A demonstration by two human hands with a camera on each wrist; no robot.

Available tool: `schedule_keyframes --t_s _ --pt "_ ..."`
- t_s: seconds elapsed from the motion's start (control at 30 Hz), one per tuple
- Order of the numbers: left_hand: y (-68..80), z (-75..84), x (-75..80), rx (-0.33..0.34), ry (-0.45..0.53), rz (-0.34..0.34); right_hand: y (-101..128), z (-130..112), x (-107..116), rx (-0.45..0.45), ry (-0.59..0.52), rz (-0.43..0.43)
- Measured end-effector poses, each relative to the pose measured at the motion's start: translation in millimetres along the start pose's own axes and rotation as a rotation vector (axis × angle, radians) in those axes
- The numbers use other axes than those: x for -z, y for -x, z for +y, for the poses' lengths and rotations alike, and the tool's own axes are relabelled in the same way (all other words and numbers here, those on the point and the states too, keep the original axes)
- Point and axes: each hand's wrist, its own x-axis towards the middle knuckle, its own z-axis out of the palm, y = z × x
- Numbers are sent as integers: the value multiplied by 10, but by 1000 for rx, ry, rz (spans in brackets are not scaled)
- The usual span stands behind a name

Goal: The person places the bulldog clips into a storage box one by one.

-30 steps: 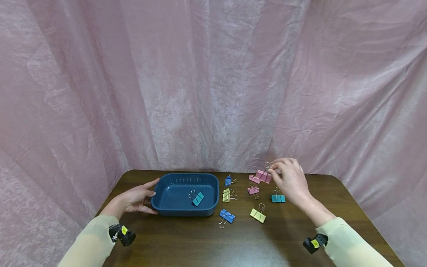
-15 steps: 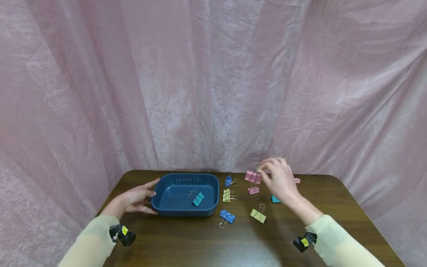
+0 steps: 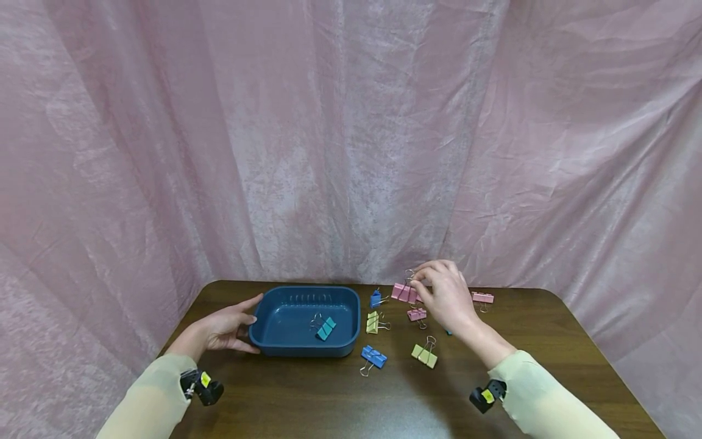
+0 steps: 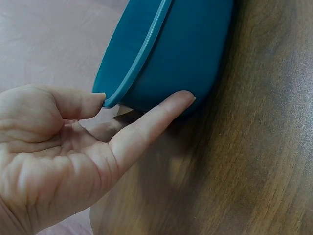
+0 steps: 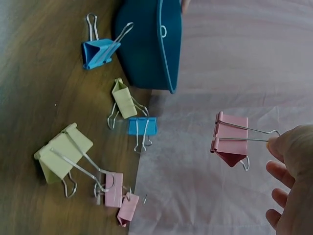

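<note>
My right hand (image 3: 444,296) pinches a large pink binder clip (image 5: 232,133) by one wire handle, between thumb and fingertip. The clip hangs body-down near the table's far edge, right of the tray. At the left end of a dark blue tray (image 3: 304,351), my left hand (image 3: 227,326) touches it with spread, mostly straight fingers. Its thumb tip lies at the rim, and a finger presses the outer wall in the left wrist view. Inside the tray lies a teal binder clip (image 3: 326,328). Near the right hand are a smaller pink clip (image 3: 417,314) and a yellow clip (image 3: 425,355).
Between tray and right hand lie a blue clip (image 3: 375,298), a yellow clip (image 3: 372,322) and another blue clip (image 3: 374,356). A pink clip (image 3: 482,297) lies farther right. The forearm mostly covers a teal clip (image 3: 448,333). A pink curtain (image 3: 351,152) hangs behind the table (image 3: 351,405).
My right hand has moved left with the large pink binder clip, toward the tray. It has uncovered the pink clip at the right and now hides most of the teal one. The left hand stays put.
</note>
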Motion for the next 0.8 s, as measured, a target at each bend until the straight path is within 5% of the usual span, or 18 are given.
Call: schedule_keyframes --t_s 0.8 --pt "-11 5 11 6 13 -3 -125 -268 -328 39 -49 -14"
